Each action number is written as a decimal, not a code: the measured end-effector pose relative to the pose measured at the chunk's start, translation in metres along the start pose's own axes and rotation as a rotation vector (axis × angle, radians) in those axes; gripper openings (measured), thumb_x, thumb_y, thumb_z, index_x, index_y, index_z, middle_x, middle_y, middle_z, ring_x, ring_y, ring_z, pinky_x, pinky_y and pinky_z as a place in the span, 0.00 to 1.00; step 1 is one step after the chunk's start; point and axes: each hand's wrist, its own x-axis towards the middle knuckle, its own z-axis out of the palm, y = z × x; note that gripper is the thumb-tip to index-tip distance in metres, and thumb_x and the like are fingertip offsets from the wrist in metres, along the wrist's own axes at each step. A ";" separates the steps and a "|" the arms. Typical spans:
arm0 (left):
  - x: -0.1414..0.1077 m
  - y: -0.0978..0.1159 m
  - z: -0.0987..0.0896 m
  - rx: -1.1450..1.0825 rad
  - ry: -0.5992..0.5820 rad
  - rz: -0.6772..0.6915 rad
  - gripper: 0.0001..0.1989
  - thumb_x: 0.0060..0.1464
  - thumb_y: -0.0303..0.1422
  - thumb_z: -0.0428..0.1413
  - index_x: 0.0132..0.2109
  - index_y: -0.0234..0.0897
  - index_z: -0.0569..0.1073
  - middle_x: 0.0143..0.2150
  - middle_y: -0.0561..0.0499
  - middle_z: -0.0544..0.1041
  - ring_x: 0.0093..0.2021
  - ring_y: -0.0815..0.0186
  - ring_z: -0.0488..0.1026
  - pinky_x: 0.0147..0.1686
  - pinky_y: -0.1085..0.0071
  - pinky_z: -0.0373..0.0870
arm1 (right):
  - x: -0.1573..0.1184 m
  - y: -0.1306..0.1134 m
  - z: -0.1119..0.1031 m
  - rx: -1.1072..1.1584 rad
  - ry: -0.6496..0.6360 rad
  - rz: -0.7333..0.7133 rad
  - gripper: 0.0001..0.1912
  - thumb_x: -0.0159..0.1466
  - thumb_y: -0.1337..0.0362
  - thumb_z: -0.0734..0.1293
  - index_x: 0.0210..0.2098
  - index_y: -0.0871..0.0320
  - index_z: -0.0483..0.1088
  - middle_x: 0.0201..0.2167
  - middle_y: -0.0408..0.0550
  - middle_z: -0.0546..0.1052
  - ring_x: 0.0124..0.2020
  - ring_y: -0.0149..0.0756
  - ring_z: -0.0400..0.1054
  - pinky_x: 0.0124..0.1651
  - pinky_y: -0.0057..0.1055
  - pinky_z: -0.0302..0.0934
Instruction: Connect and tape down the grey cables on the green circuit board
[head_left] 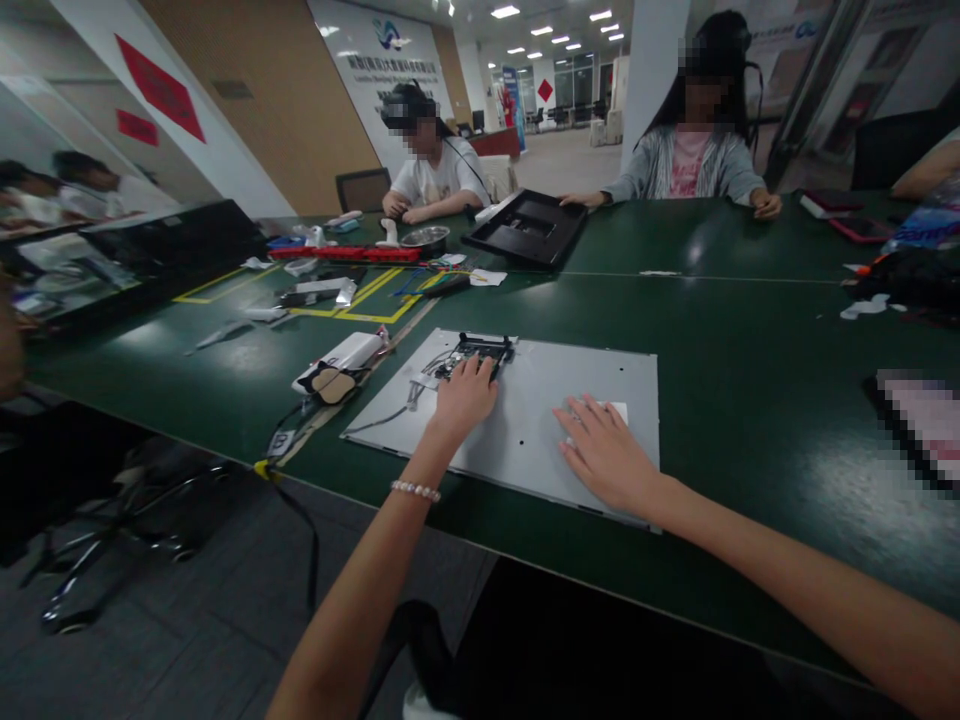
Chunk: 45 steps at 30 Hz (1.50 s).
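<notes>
A flat grey metal panel (525, 425) lies on the green table near its front edge. On its far left part sits a circuit board in a black bracket (484, 346), with thin cables (414, 392) running off to the left. My left hand (466, 395) rests on the near side of that board, fingers stretched forward; its fingertips partly cover the board. Spread flat on the panel's right part is my right hand (604, 450), partly over a white label (618, 411). Neither hand shows anything held.
Left of the panel lies a white power bank-like pack (345, 360) with a cable over the table edge. Farther back are a black plastic frame (529, 228), a metal bowl (426, 237) and loose wires (442, 284). Two people sit opposite; one person's hand (585, 199) touches the frame.
</notes>
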 end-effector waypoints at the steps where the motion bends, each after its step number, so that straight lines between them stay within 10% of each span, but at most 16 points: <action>1: 0.003 -0.002 -0.001 0.007 -0.012 -0.001 0.24 0.63 0.33 0.44 0.64 0.34 0.60 0.66 0.33 0.60 0.63 0.45 0.59 0.54 0.45 0.63 | 0.000 0.000 0.000 0.003 -0.003 -0.001 0.29 0.71 0.55 0.48 0.67 0.61 0.54 0.68 0.58 0.55 0.69 0.53 0.43 0.67 0.54 0.40; 15: 0.031 -0.012 -0.020 0.190 -0.156 -0.040 0.21 0.61 0.35 0.46 0.60 0.37 0.64 0.61 0.38 0.66 0.59 0.46 0.64 0.54 0.46 0.63 | -0.001 0.004 0.003 0.012 0.029 -0.001 0.27 0.70 0.56 0.50 0.64 0.58 0.59 0.68 0.57 0.55 0.69 0.53 0.43 0.67 0.54 0.40; 21: 0.048 0.015 -0.007 0.136 0.030 0.108 0.23 0.62 0.33 0.45 0.62 0.33 0.61 0.65 0.38 0.62 0.64 0.54 0.59 0.59 0.56 0.59 | 0.000 0.005 0.005 0.010 0.042 0.003 0.26 0.70 0.56 0.51 0.64 0.58 0.60 0.68 0.58 0.56 0.69 0.53 0.43 0.67 0.54 0.40; 34: 0.090 0.046 0.016 0.080 -0.019 0.044 0.22 0.64 0.39 0.43 0.53 0.25 0.68 0.55 0.32 0.72 0.60 0.50 0.64 0.60 0.50 0.54 | 0.001 0.005 0.003 0.011 0.030 0.001 0.26 0.70 0.56 0.51 0.64 0.58 0.60 0.68 0.59 0.56 0.69 0.55 0.43 0.66 0.55 0.40; 45: 0.102 0.047 0.013 0.093 -0.053 0.019 0.30 0.63 0.39 0.44 0.64 0.21 0.54 0.46 0.32 0.78 0.51 0.50 0.73 0.59 0.50 0.51 | 0.002 0.004 -0.001 0.016 0.022 0.007 0.25 0.69 0.57 0.53 0.63 0.57 0.60 0.68 0.58 0.56 0.69 0.55 0.43 0.66 0.55 0.40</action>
